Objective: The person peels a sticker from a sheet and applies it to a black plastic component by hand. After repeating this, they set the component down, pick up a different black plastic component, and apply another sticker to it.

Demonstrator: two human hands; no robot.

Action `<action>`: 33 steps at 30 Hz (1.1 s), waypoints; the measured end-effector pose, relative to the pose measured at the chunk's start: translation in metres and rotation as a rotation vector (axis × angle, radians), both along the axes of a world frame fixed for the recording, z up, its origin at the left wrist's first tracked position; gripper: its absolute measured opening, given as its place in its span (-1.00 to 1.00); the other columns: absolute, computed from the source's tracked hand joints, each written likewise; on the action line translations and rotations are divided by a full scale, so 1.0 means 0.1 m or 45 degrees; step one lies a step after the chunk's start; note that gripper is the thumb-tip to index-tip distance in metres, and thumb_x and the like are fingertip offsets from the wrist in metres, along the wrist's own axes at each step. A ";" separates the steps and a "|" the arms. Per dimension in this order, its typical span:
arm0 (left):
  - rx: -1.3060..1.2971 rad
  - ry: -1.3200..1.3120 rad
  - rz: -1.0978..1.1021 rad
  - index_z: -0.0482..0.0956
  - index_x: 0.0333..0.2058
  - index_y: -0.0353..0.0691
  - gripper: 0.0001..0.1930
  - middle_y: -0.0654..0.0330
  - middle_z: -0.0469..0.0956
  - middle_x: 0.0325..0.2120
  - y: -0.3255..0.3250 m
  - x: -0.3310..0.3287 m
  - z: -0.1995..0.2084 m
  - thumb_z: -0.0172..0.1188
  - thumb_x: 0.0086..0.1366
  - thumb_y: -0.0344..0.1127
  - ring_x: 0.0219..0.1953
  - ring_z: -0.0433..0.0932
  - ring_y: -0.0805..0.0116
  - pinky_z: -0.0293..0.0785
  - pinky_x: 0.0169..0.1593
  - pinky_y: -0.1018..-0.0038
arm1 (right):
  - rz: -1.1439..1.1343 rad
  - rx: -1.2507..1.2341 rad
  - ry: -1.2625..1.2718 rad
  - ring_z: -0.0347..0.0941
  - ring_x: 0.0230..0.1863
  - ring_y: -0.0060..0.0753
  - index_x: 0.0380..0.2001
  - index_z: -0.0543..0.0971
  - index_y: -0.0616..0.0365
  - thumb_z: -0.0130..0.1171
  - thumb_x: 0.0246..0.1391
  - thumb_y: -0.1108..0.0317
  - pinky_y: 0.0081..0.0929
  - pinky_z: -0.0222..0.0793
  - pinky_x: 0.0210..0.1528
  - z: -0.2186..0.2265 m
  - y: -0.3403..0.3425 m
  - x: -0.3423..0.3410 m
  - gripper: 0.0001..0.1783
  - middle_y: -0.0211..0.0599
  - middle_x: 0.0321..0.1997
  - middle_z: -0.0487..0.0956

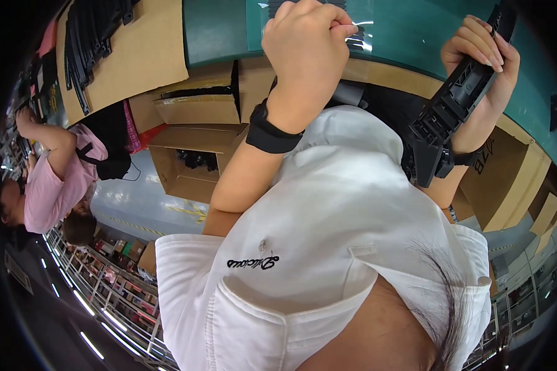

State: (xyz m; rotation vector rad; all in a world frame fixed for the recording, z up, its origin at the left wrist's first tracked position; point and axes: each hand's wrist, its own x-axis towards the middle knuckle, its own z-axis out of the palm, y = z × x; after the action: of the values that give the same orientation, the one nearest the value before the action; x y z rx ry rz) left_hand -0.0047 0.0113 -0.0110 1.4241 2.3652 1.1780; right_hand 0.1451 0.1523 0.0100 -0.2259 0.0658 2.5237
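Note:
My right hand (484, 59) is wrapped round a long black plastic part (461, 99) with ribs and hollow recesses, which slants down towards my body. Its far end leaves the picture's bright area at the upper right. Over the green table mat, my left hand (309, 46) has its fingers curled and pinched together; whatever is between the fingertips is hidden. Just beneath it lies a clear shiny sheet (364, 18) with rows of small dark strips. A black band (269, 133) circles my left wrist.
On a cardboard sheet (148, 49) at the left lie several long black plastic strips (93, 37). Open cardboard boxes stand below the table edge, one box (173, 170) with black parts inside, another box (507, 179) at the right. A person in pink (49, 191) works at the far left.

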 end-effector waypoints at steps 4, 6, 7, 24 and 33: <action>0.446 0.253 -0.058 0.51 -0.55 -0.25 -0.91 0.20 0.45 -0.55 0.00 -0.01 -0.21 0.25 -0.09 -0.45 -0.41 0.42 0.17 0.32 -0.33 0.33 | 0.008 -0.033 0.010 0.21 -0.71 -0.69 -0.50 0.23 0.24 -0.05 -0.07 0.61 -0.73 0.25 -0.50 0.01 -0.02 -0.05 -0.88 -0.49 -0.73 0.22; 0.439 0.179 -0.068 0.50 -0.56 -0.27 -0.91 0.19 0.46 -0.52 -0.01 -0.01 -0.20 0.24 -0.08 -0.46 -0.40 0.42 0.17 0.32 -0.31 0.34 | 0.019 -0.027 0.018 0.21 -0.71 -0.69 -0.50 0.23 0.24 -0.05 -0.07 0.61 -0.73 0.25 -0.50 0.02 -0.02 -0.05 -0.88 -0.48 -0.73 0.23; 0.435 0.141 -0.073 0.49 -0.57 -0.28 -0.91 0.18 0.46 -0.51 -0.02 -0.02 -0.18 0.24 -0.08 -0.47 -0.39 0.41 0.17 0.32 -0.30 0.34 | 0.029 -0.020 0.029 0.21 -0.71 -0.69 -0.50 0.23 0.24 -0.05 -0.07 0.60 -0.73 0.25 -0.50 0.02 -0.01 -0.05 -0.88 -0.48 -0.73 0.23; -0.232 -1.527 -0.559 0.60 -0.51 -0.34 -0.91 0.20 0.59 -0.54 -0.17 0.10 0.59 0.29 -0.01 -0.44 -0.44 0.50 0.55 0.41 -0.33 0.62 | -0.048 0.088 -0.040 0.28 -0.66 -0.67 -0.55 0.30 0.21 -0.14 0.10 0.45 -0.70 0.30 -0.49 0.27 -0.21 -0.09 -0.84 -0.48 -0.69 0.30; -0.257 -1.621 -0.574 0.60 -0.47 -0.36 -0.85 0.22 0.56 -0.59 -0.15 0.21 0.61 0.31 -0.03 -0.40 -0.51 0.47 0.56 0.38 -0.38 0.64 | -0.061 0.106 -0.031 0.28 -0.67 -0.66 -0.56 0.29 0.20 -0.13 0.10 0.46 -0.69 0.30 -0.49 0.24 -0.23 -0.08 -0.84 -0.48 -0.69 0.30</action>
State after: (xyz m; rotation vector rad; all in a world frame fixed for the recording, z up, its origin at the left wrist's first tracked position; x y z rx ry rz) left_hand 0.0164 -0.0033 0.0504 0.6701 1.1541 1.1260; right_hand 0.1376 0.1293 0.0339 -0.2185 -0.0431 2.4694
